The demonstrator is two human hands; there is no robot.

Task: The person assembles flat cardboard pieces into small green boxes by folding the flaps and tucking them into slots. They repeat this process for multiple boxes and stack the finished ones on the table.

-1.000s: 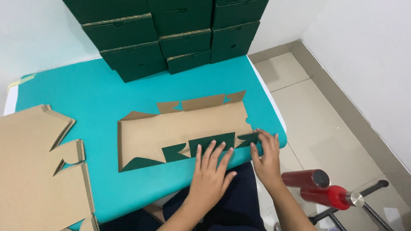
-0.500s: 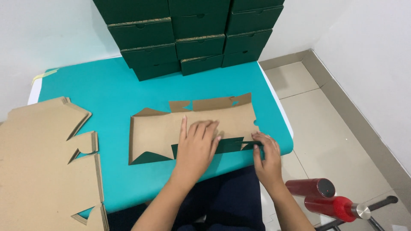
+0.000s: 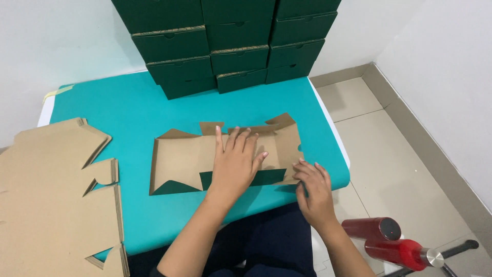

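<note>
The cardboard blank lies flat in the middle of the teal table, brown side up, with its near flap folded over so a dark green strip shows along the edge closest to us. A second ago our left hand rested at that near edge with the fingers fanned wide; now it has slid up onto the middle of the sheet, palm down, fingers straight and only slightly apart, the tips reaching the far flaps. It presses the sheet rather than gripping anything. Our right hand has stayed at the near right corner of the blank, fingers curled together over the edge where the green flap ends; whether they pinch the cardboard or only rest on it we cannot tell from here.

We read the move of the left hand as flattening: the near fold looks creased and lying down, and the weight now sits on the main panel. The side and far flaps are not yet raised, so the blank is nowhere near a box shape.

To our left a stack of brown blanks waits on the table. Behind the sheet, finished dark green boxes stand piled against the wall. A red roller tool lies on the floor at our right.
</note>
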